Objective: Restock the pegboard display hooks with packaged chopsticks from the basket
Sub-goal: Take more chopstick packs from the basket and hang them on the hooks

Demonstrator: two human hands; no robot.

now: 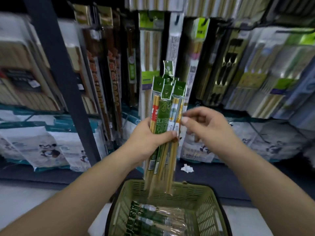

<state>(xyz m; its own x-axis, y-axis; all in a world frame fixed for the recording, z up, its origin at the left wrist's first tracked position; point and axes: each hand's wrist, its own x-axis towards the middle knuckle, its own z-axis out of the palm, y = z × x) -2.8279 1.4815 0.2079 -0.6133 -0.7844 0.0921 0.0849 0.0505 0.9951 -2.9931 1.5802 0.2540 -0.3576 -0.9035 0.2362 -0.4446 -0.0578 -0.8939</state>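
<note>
My left hand (150, 138) grips a bundle of several chopstick packs (166, 106) with green header cards, held upright above the basket. My right hand (202, 124) is at the bundle's right edge, thumb and forefinger touching the outermost pack. Below, a green plastic basket (209, 201) on the floor holds more green-labelled chopstick packs (150, 218) lying flat. Straight ahead, the dark display (184, 53) carries hanging chopstick packs; a hook (177, 19) shows through the top of a white pack.
A dark upright post (56, 65) stands left of the display. Panda-printed bags (46, 147) line the low shelf on both sides. A crumpled white scrap (187, 168) lies on the dark ledge behind the basket. The floor is pale.
</note>
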